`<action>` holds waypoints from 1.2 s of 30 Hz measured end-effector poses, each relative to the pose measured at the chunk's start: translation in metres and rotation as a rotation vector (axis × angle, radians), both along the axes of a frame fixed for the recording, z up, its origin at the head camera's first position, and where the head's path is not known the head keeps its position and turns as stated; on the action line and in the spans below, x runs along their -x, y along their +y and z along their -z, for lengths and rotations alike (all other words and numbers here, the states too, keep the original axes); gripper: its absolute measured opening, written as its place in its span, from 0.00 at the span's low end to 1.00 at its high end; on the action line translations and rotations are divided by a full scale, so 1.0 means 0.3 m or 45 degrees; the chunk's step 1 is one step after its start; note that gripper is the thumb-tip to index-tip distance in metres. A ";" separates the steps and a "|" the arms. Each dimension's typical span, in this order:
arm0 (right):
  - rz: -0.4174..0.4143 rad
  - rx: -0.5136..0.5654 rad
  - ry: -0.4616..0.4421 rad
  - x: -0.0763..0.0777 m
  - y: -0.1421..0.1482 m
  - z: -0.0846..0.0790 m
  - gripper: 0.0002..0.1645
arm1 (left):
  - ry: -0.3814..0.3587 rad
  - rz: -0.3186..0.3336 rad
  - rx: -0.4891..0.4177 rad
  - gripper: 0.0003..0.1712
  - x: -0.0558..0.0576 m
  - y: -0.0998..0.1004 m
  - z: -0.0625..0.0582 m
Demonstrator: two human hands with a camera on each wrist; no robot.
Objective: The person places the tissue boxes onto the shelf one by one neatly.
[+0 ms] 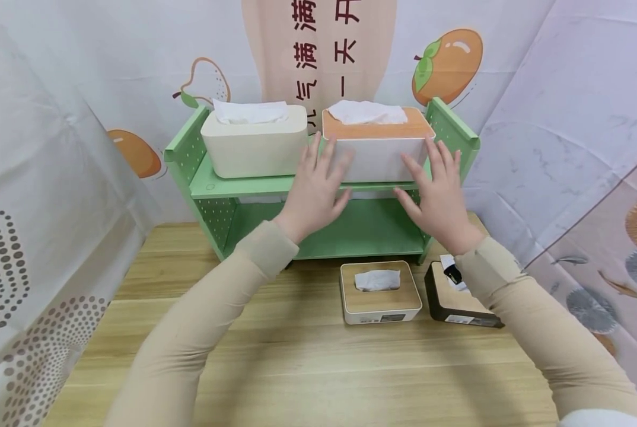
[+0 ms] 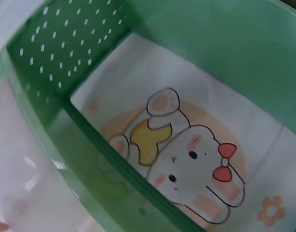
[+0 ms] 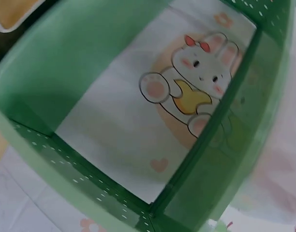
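A white tissue box point(image 1: 377, 161) with an orange-brown wood lid and a tissue poking out sits at the right of the top shelf. My left hand point(image 1: 315, 188) is at its front left, fingers spread and reaching up, fingertips overlapping the box's side in the head view. At the front right corner my right hand point(image 1: 438, 196) has its fingers spread too, the tips near the lid's edge. Neither hand grips anything. To the left stands a cream tissue box point(image 1: 260, 155) on the same green rack point(image 1: 329, 228). Both wrist views look into the rack's lower level.
On the wooden table point(image 1: 308, 367), before the rack, lie a low white tissue box point(image 1: 381, 302) with a wood top and a black-sided one point(image 1: 465, 299), partly behind my right wrist. Printed curtains point(image 1: 137, 71) hang behind and at both sides.
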State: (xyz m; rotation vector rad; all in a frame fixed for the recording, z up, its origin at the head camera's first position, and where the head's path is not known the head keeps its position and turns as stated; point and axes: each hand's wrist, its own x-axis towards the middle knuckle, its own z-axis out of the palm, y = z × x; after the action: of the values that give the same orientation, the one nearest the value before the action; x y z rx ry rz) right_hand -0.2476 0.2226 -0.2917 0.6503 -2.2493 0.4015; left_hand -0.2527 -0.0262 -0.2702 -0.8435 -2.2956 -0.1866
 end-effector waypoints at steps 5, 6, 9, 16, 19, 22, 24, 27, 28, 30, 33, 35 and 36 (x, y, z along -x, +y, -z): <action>0.074 -0.105 -0.082 -0.028 0.001 0.049 0.34 | -0.126 -0.168 0.182 0.39 -0.036 0.025 0.045; 0.087 -0.114 -0.099 -0.029 -0.001 0.052 0.35 | -0.156 -0.199 0.202 0.39 -0.037 0.029 0.051; 0.117 -0.131 -0.124 -0.029 -0.014 0.048 0.35 | -0.208 -0.278 0.245 0.39 -0.029 0.030 0.060; 0.218 -0.174 -0.246 0.000 -0.031 0.019 0.36 | -0.335 -0.346 0.239 0.40 0.018 0.036 0.039; 0.249 -0.191 -0.298 0.019 -0.031 0.013 0.36 | -0.390 -0.351 0.223 0.40 0.030 0.045 0.026; 0.255 -0.184 -0.338 0.040 -0.029 0.008 0.36 | -0.422 -0.359 0.212 0.41 0.044 0.056 0.018; 0.261 -0.176 -0.364 0.056 -0.030 0.003 0.36 | -0.421 -0.374 0.212 0.41 0.055 0.061 0.013; 0.283 -0.181 -0.401 0.077 -0.032 -0.006 0.36 | -0.420 -0.385 0.201 0.41 0.069 0.066 0.007; 0.292 -0.182 -0.413 0.083 -0.032 -0.008 0.36 | -0.424 -0.390 0.204 0.40 0.074 0.068 0.007; 0.301 -0.185 -0.430 0.091 -0.034 -0.012 0.37 | -0.429 -0.400 0.208 0.40 0.080 0.071 0.007; 0.305 -0.188 -0.451 0.096 -0.038 -0.019 0.37 | -0.438 -0.401 0.203 0.40 0.088 0.073 0.007; 0.305 -0.187 -0.462 0.094 -0.041 -0.023 0.37 | -0.449 -0.392 0.189 0.40 0.090 0.074 0.008; 0.306 -0.188 -0.469 0.091 -0.042 -0.025 0.37 | -0.452 -0.389 0.186 0.40 0.090 0.074 0.008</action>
State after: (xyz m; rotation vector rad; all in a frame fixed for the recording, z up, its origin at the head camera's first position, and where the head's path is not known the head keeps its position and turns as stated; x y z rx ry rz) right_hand -0.2749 0.2099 -0.2842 0.3942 -2.6914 0.2522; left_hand -0.2797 -0.0042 -0.2727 -0.5501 -2.7656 -0.0326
